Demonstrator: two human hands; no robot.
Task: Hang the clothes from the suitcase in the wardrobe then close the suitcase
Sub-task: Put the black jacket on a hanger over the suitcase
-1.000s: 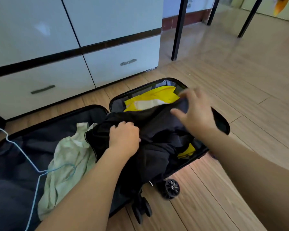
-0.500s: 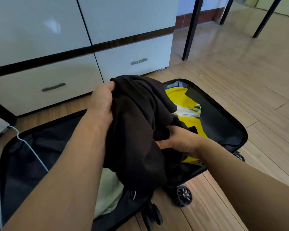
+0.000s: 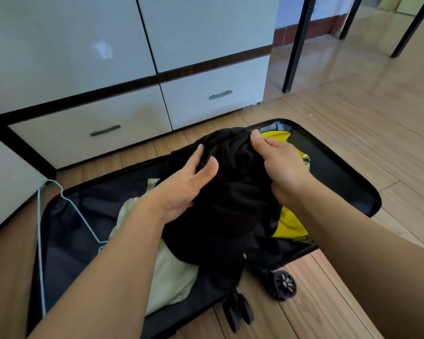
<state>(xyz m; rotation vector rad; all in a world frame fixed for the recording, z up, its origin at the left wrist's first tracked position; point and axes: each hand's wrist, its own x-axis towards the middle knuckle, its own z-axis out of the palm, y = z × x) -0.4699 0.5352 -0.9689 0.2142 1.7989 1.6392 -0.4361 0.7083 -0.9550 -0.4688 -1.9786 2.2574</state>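
A black suitcase (image 3: 348,172) lies open flat on the wooden floor. Above its middle I hold a bunched black garment (image 3: 233,206). My left hand (image 3: 189,182) grips its left side, thumb on top and fingers curled under the cloth. My right hand (image 3: 282,165) pinches its upper right edge. A yellow garment (image 3: 289,223) lies in the right half of the case, partly hidden by the black one. A pale green garment (image 3: 167,270) lies in the left half. A light blue wire hanger (image 3: 66,211) rests across the left half.
The white wardrobe (image 3: 108,57) with two low drawers (image 3: 216,94) stands just behind the suitcase. Black metal legs (image 3: 296,45) rise at the back right. Suitcase wheels (image 3: 284,285) stick out toward me over the floorboards.
The black garment has come down from in front of the wardrobe to just above the suitcase. My right hand has shifted from its lower part to its top edge, and my left hand has re-gripped.
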